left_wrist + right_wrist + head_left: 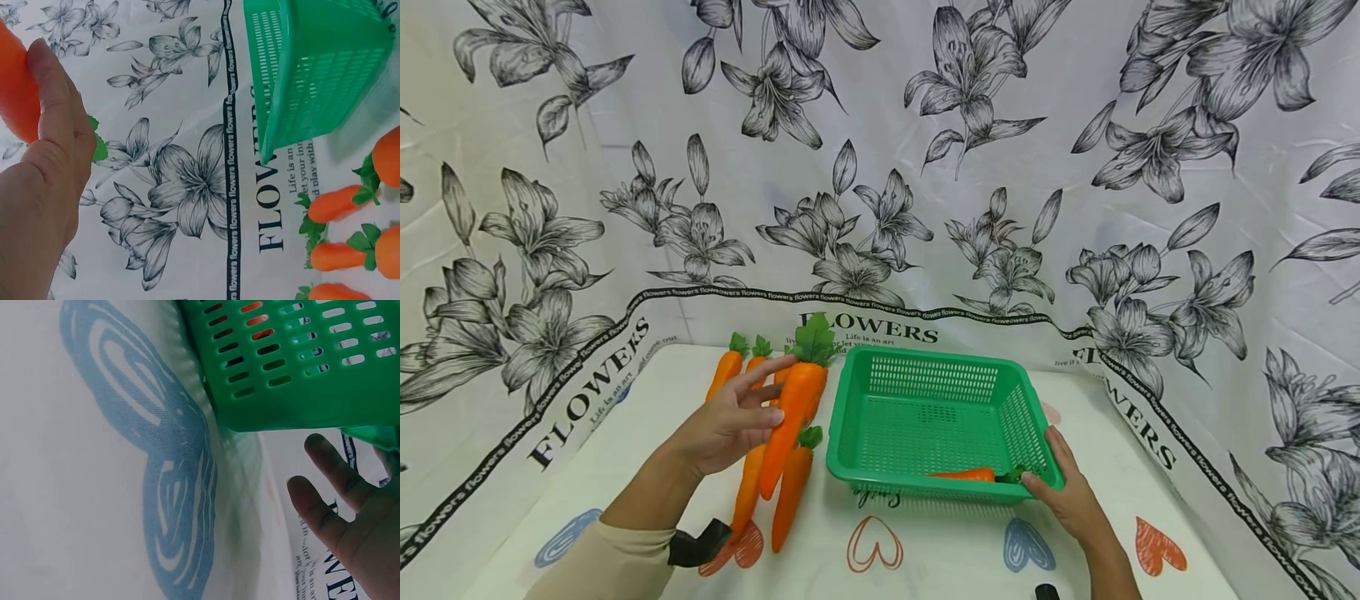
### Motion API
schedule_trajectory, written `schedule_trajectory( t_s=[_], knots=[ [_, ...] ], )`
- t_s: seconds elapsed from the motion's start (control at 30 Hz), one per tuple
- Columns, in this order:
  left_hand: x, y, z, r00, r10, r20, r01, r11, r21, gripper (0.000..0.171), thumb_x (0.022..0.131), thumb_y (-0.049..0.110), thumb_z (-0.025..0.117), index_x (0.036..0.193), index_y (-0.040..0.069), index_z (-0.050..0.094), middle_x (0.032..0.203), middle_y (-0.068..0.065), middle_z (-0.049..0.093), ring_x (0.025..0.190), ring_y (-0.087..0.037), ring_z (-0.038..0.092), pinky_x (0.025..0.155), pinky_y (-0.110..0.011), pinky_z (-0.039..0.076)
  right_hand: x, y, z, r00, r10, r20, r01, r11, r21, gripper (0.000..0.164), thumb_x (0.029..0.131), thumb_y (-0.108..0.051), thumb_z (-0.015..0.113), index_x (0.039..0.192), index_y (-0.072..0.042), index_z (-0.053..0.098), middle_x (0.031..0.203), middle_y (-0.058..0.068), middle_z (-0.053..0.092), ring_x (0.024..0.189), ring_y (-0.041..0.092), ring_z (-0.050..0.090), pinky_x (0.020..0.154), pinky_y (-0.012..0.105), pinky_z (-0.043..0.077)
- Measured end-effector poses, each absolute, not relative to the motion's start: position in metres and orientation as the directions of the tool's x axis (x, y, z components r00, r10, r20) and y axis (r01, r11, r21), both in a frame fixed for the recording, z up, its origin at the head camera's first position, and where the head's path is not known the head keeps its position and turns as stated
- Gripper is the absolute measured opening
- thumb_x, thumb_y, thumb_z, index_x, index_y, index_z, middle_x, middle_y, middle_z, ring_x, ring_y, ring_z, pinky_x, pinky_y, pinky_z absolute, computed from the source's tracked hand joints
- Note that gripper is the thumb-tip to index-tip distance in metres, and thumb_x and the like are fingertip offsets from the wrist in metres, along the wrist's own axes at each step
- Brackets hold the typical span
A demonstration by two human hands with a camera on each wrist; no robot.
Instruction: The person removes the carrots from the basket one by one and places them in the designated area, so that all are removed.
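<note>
An orange toy carrot (788, 421) with a green leafy top is held up in my left hand (726, 429), thumb on one side and fingers on the other. The left wrist view shows part of this carrot (17, 87) beside the fingers. Below and behind it lie several more carrots (790, 504) on the table, left of a green plastic basket (842, 392). One carrot (972, 474) rests inside the basket along its front wall. My right hand (1078, 496) grips the basket's front right corner. In the right wrist view, two fingers (315, 506) extend beside the basket, off its wall.
A white tablecloth (820, 575) printed with hearts covers the table. White cloth (880, 108) with black flower drawings rises behind and at both sides. Black camera mounts (700, 546) sit by the wrists.
</note>
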State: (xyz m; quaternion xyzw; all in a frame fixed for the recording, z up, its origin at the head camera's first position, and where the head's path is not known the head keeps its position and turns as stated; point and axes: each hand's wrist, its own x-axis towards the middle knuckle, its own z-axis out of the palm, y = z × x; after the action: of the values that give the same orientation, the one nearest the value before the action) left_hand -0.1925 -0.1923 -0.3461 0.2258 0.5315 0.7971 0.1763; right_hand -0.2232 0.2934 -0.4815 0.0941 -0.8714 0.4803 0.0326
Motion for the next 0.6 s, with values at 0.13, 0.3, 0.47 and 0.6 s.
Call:
schedule_trajectory(
  t_s=[0.13, 0.3, 0.47, 0.6],
  knots=[
    [-0.19, -0.199, -0.346, -0.842, 0.508, 0.181, -0.02, -0.365, 0.931, 0.062, 0.084, -0.008, 0.047, 0.137, 0.013, 0.022, 0.124, -0.021, 0.025, 0.092, -0.022, 0.049, 0.071, -0.032, 0.047, -0.224, 0.294, -0.482, -0.978, -0.139, 0.156, -0.206, 0.515, -0.832, 0.079, 0.081, -0.02, 0.061, 0.14, -0.024, 0.01, 0.143, -0.003, 0.002, 0.126, 0.035, 0.004, 0.089, 0.062, 0.014],
    [-0.186, -0.206, -0.346, -0.848, 0.494, 0.191, -0.01, -0.376, 0.926, 0.063, 0.084, -0.009, 0.045, 0.137, 0.012, 0.02, 0.126, -0.023, 0.025, 0.098, -0.03, 0.049, 0.076, -0.037, 0.046, -0.224, 0.294, -0.482, -0.979, -0.137, 0.149, -0.199, 0.512, -0.836, 0.079, 0.081, -0.02, 0.061, 0.14, -0.024, 0.01, 0.143, -0.003, 0.001, 0.126, 0.034, 0.003, 0.089, 0.062, 0.014],
    [-0.181, -0.217, -0.349, -0.869, 0.459, 0.185, 0.005, -0.366, 0.93, 0.063, 0.084, -0.01, 0.044, 0.138, 0.012, 0.019, 0.125, -0.022, 0.027, 0.096, -0.03, 0.05, 0.078, -0.042, 0.045, -0.221, 0.29, -0.477, -0.983, -0.132, 0.13, -0.179, 0.508, -0.843, 0.079, 0.081, -0.02, 0.061, 0.14, -0.023, 0.01, 0.144, -0.001, 0.001, 0.126, 0.036, 0.004, 0.089, 0.062, 0.014],
    [-0.177, -0.229, -0.353, -0.878, 0.439, 0.188, 0.017, -0.366, 0.931, 0.063, 0.085, -0.011, 0.042, 0.139, 0.012, 0.018, 0.127, -0.023, 0.025, 0.098, -0.028, 0.05, 0.079, -0.045, 0.043, -0.22, 0.29, -0.476, -0.984, -0.128, 0.12, -0.17, 0.521, -0.837, 0.079, 0.081, -0.021, 0.061, 0.14, -0.023, 0.009, 0.144, 0.0, 0.001, 0.125, 0.037, 0.005, 0.089, 0.062, 0.014]
  ],
)
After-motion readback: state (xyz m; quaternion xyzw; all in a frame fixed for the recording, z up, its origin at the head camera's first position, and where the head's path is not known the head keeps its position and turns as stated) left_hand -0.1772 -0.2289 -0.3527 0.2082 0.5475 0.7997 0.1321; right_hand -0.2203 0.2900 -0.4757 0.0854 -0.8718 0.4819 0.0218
